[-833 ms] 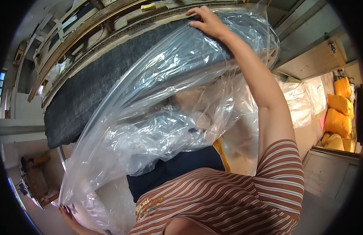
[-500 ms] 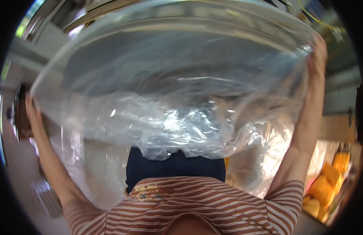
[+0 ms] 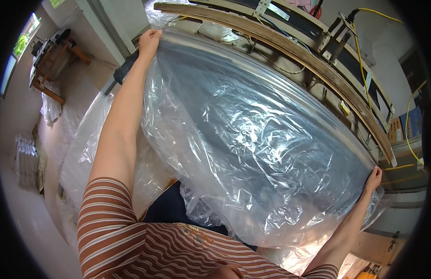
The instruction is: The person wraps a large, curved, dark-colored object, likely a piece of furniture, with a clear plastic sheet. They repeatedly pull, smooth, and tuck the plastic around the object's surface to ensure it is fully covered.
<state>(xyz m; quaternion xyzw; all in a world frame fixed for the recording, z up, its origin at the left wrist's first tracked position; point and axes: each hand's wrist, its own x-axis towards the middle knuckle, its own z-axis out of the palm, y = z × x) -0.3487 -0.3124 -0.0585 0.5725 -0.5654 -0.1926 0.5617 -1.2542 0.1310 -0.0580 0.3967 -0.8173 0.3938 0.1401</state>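
Note:
A wide sheet of clear plastic film (image 3: 252,135) is stretched between my two arms, its upper edge drawn nearly straight. My left hand (image 3: 150,42) is closed on the upper left corner. At the far right corner, my right hand (image 3: 374,177) pinches the other end of that edge. Below it the film hangs in shiny wrinkles over my lap, and bright light glints off its middle. I cannot tell whether it is a bag or a single sheet.
Just beyond the film runs a long machine with a wooden bar (image 3: 290,58) along its front, cables and metal brackets. A yellow cable (image 3: 360,60) hangs at the right. More clear plastic (image 3: 87,139) lies at my left, and a wooden table (image 3: 52,69) stands farther off.
The film's upper edge has been pulled taut and moved up to the machine's wooden bar. My left hand has gone forward and right; my right hand has come lower.

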